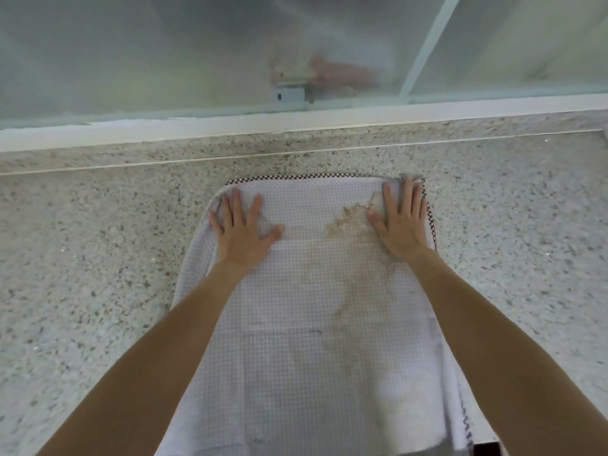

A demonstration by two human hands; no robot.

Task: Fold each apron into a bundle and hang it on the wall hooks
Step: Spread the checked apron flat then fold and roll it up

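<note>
apron [312, 324]: pale lilac-white fine check, brownish stain patches
apron trim [430, 213]: dark red and white checked edging
countertop [98, 258]: speckled grey-white granite, dark flecks
window frame [296, 121]: white
window glass [131, 54]: frosted, grey-green

Matt checked cloth apron [316, 307] (stained) on polished speckled stone counter [98, 258].

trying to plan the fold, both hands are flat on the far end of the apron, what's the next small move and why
Probably grip the far corners and draw that end toward the body. The apron lies spread on the counter, and the left hand and right hand only press flat on it; no bundle yet.
</note>
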